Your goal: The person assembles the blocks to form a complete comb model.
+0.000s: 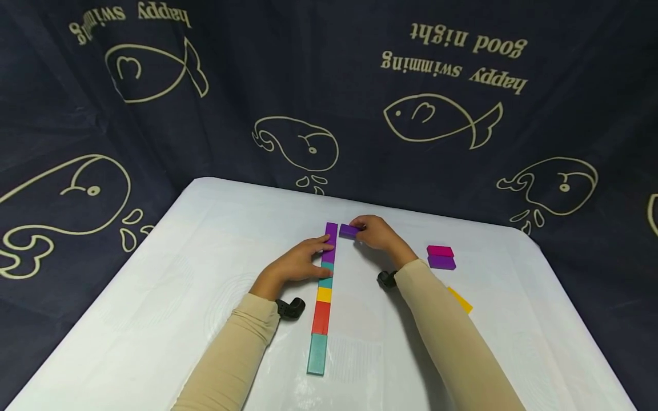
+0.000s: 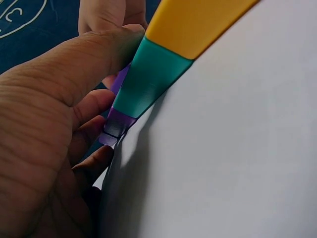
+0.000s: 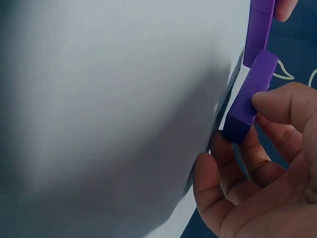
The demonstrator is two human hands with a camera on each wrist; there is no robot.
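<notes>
A straight row of coloured blocks runs away from the person: a teal block [image 1: 317,354] nearest, then red [image 1: 321,317], yellow [image 1: 324,294], teal [image 1: 325,282] and purple blocks [image 1: 331,229] at the far end. My left hand [image 1: 295,261] lies along the row's left side, its fingertips touching the purple part and its thumb at the teal part. Beside the far end, my right hand [image 1: 377,233] pinches a purple block [image 3: 245,101] between thumb and fingers. In the head view this block is just right of the row, set at an angle to it.
On the right of the white table [image 1: 247,228] lie a magenta block [image 1: 440,251], a purple block [image 1: 441,262] against it, and a yellow block [image 1: 461,299] partly behind the right sleeve. A dark cloth [image 1: 360,171] with fish and whale drawings hangs behind the table.
</notes>
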